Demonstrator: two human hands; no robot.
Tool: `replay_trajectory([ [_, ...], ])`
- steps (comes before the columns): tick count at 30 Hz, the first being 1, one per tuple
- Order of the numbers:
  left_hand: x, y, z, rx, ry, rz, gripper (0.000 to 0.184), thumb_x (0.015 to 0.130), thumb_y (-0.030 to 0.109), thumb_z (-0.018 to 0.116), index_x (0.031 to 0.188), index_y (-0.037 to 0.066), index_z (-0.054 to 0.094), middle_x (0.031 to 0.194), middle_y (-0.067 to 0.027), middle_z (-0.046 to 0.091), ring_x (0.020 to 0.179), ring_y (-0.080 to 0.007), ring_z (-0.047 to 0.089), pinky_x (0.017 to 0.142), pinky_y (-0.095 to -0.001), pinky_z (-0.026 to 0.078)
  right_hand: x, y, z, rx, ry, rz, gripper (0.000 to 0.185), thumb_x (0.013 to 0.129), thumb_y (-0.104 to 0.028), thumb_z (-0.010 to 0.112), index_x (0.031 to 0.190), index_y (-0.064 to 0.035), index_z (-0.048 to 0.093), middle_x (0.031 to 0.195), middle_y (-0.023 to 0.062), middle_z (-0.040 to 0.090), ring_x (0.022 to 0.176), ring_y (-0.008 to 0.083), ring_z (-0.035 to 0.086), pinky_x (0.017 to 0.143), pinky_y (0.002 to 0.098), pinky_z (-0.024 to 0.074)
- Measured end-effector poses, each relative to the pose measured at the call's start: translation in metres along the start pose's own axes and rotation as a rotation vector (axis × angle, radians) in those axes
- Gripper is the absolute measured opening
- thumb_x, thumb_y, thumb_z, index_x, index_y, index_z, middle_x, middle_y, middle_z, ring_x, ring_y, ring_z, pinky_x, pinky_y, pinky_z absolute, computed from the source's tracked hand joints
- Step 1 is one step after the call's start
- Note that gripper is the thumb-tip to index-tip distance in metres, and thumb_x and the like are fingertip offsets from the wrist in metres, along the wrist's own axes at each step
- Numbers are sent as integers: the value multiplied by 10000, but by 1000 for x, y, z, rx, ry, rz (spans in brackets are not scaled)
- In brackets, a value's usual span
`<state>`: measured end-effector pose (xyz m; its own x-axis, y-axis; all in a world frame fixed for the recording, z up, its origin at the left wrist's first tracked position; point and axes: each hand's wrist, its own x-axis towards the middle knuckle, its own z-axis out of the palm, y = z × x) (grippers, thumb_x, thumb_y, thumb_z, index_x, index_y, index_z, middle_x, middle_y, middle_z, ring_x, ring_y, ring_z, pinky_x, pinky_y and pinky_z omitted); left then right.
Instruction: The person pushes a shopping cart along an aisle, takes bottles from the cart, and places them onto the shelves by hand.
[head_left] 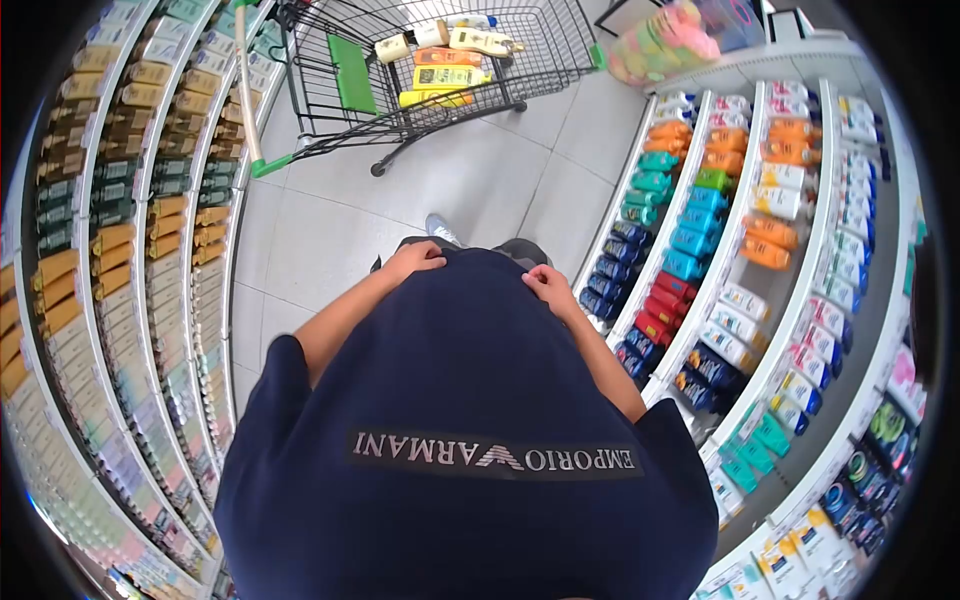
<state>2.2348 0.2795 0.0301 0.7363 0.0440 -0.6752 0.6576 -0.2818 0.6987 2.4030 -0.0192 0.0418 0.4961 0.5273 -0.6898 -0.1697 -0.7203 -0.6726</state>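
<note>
A navy T-shirt (450,380) with white lettering on a dark band covers my front. At its lower left edge, my left hand (412,260) is closed on the cloth, its fingers curled in at the hem. On the opposite side, my right hand (547,286) pinches the same shirt near the hem between thumb and fingers. Both fingertips are partly hidden by the cloth. Beyond my hands a grey-white shoe (441,229) shows on the floor.
A wire shopping cart (440,130) with green trim stands ahead, holding several yellow, orange and cream bottles (452,76). Shelves of bottles (125,190) line the left. More shelves with colourful bottles (700,235) run along the right. A clear bin of colourful items (668,45) is at the upper right.
</note>
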Motion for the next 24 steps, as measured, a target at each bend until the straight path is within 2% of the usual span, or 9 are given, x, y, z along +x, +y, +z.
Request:
replay_trajectory([
  [5,-22,-1,-10,-98,139,-90,422,870,331,618,1159,24,603,1145,-177,646,1097,-312,611,945,-390,474,42,-71,-9,-228,-108,-92,244,910,-275,658,884,-33,639,689,4,589,647,92,524,607,263,445],
  [8,-30,18,-20,-26,284,-18,355,885,238,628,1167,25,594,1100,-163,640,1032,-304,611,901,-381,484,83,-109,-19,-342,-81,-232,280,894,-298,647,836,-23,647,692,86,613,642,177,580,609,325,468],
  [11,-29,50,-43,16,368,76,304,866,172,623,1137,36,588,1098,-151,621,1043,-322,586,914,-389,474,151,-163,-33,-576,-30,-520,276,886,-319,635,859,-46,664,737,123,643,681,273,627,630,370,491],
  [12,-20,56,-52,67,408,243,291,847,154,620,1114,42,583,1090,-139,612,1039,-320,580,902,-405,475,177,-187,-36,-657,19,-613,275,884,-323,632,864,-51,669,755,133,651,707,297,638,641,385,498],
  [13,-12,62,-61,122,445,407,280,828,136,617,1090,48,579,1082,-126,603,1035,-318,575,890,-421,475,202,-214,-38,-653,35,-605,270,885,-315,629,877,-49,672,780,134,662,730,292,648,648,389,500],
  [16,25,93,-108,209,519,475,260,811,107,615,1064,62,576,1060,-113,606,1012,-311,578,875,-422,476,282,-282,-34,-597,24,-607,274,880,-306,619,930,-45,685,874,137,693,804,292,667,689,399,512],
  [21,140,87,-183,176,701,354,242,833,125,618,1061,49,592,1043,-133,614,998,-335,573,852,-410,479,447,-273,-14,-750,-169,-405,313,854,-315,613,998,-47,690,964,147,704,888,309,674,790,406,527],
  [23,205,59,-208,88,775,183,287,847,176,624,1092,31,594,1036,-138,635,993,-327,602,860,-395,488,510,-239,-8,-1032,-278,-291,344,845,-294,605,1068,-43,679,969,171,699,924,313,670,841,399,523],
  [24,238,42,-221,-98,733,42,317,848,197,626,1107,17,589,1042,-143,648,991,-318,618,866,-386,489,523,-229,-6,-1039,-297,-272,344,845,-294,605,1068,-43,679,969,171,699,924,313,670,841,399,523],
])
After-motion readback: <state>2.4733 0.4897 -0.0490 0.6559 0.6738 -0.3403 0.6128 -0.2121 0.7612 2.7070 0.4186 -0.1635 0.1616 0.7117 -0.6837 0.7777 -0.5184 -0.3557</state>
